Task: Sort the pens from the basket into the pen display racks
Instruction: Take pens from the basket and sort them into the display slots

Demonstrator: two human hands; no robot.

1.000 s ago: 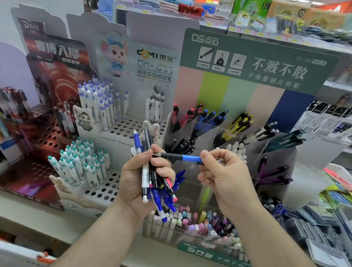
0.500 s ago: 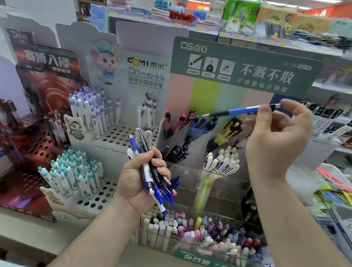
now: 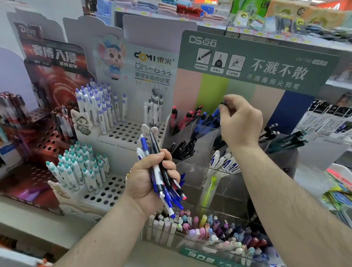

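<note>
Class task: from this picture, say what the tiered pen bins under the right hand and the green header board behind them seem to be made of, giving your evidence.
Pen bins: apparently clear glossy plastic, since pens show through the walls. Green header board: probably matte printed card; flat, thin-edged, without glare.

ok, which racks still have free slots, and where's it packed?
Free holes: white rack between the purple-capped pens and the grey pens; its lower tier in front of the teal-capped pens; the red rack. Packed: the front tray, and the blue bin where the right hand pinches a pen.
</note>
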